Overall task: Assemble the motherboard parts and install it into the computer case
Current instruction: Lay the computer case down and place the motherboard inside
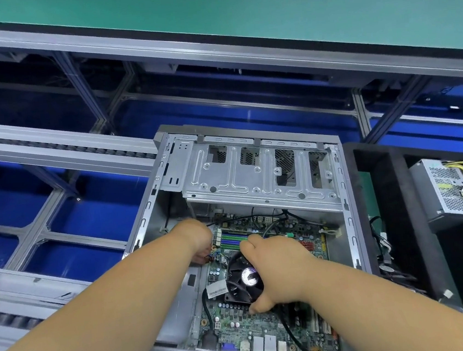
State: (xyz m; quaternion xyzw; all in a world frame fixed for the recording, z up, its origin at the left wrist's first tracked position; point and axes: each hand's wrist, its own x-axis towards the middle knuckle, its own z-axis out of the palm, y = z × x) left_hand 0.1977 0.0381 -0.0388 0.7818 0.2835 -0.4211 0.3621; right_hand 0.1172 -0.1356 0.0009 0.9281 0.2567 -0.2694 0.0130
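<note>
Setting: an electronics assembly workshop, production-line type. At 12 o'clock, a workbench surfaced with a green mat point(264, 9) runs across the view. Below it, from 9 to 1 o'clock, aluminium-profile framing point(77, 74) carries a roller conveyor rail point(59, 149) above a blue floor point(93, 207). At 6 o'clock lies an open computer case point(252, 170). At 3 o'clock, a black foam tray point(393, 201) holds a power supply unit point(448, 186) with yellow wiring.

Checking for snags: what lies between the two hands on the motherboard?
In the head view, green memory slots lie between left hand and right hand.
</note>
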